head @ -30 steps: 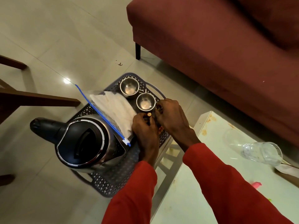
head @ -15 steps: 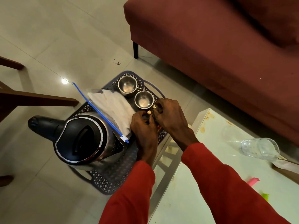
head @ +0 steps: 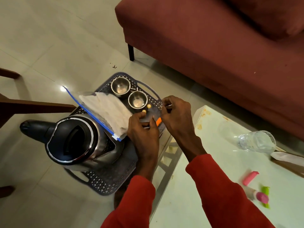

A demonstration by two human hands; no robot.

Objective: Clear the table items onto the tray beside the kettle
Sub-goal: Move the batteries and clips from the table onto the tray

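Hands point(head: 153, 119) drawn apart; small items point(head: 146, 108) between, on tray point(head: 105, 180).

Dark perforated tray point(head: 105, 180) on floor, steel kettle point(head: 77, 139), two steel cups point(head: 120, 87), zip bag point(head: 105, 111) aboard

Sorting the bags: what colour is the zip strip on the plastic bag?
Blue, on the plastic bag; head view.
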